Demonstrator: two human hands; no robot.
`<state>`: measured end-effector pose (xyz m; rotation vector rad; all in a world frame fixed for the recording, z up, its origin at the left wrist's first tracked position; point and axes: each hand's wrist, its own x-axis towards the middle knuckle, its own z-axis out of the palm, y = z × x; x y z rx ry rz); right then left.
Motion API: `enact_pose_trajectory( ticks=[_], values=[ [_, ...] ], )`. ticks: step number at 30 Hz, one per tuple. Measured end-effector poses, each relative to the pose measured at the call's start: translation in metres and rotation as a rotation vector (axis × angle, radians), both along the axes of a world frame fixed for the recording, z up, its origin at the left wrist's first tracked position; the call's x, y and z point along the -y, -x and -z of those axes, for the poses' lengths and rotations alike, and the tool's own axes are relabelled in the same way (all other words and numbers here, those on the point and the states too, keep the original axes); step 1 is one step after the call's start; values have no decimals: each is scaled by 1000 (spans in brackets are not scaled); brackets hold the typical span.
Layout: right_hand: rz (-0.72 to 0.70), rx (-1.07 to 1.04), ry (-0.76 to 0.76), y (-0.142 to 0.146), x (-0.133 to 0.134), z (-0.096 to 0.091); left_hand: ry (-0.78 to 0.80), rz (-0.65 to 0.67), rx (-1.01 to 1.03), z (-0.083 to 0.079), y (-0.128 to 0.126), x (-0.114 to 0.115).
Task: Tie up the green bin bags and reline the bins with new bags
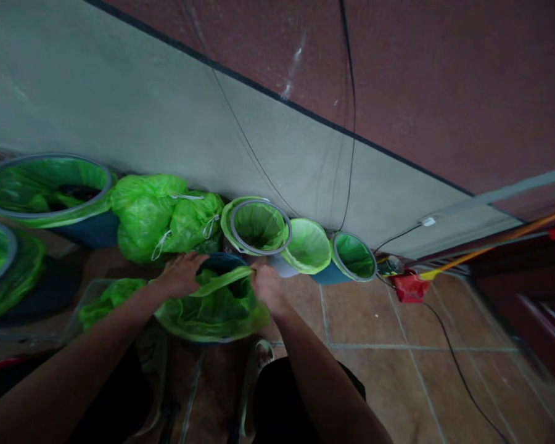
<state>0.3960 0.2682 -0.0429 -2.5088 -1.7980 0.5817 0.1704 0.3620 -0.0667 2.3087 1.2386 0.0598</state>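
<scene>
A green bin bag (217, 320) lines the trash can in front of my feet, folded over the near rim. Its far edge is stretched between my two hands, and part of the can's dark blue rim (224, 261) shows bare behind it. My left hand (180, 274) lies at the can's left side with its fingers closed over the rim and the bag's edge. On the right, my right hand (264, 280) pinches the other end of the stretched edge. The fingertips of both hands are partly hidden.
Tied green bags (148, 213) lean on the grey wall. Lined bins stand left, including a large one (46, 216), and right, including a white one (308, 246). A red dustpan (409, 288), a yellow-handled broom (430, 274) and a black cable (457, 364) lie right.
</scene>
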Motion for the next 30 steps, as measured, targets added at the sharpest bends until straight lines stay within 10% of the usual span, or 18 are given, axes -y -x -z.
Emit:
enact_pose_trajectory(
  ticks=[4,16,21,30],
  values=[
    [30,-93,-45,6,-3,3,91,202,18,-17,-38,27],
    [112,-210,-83,1,-4,7,-67,-99,-53,-11,-21,0],
    [56,-244,-90,10,-6,4,74,62,171,-12,-38,27],
    [-31,-343,-132,19,-3,-1,-60,51,-20,-16,-43,38]
  ],
)
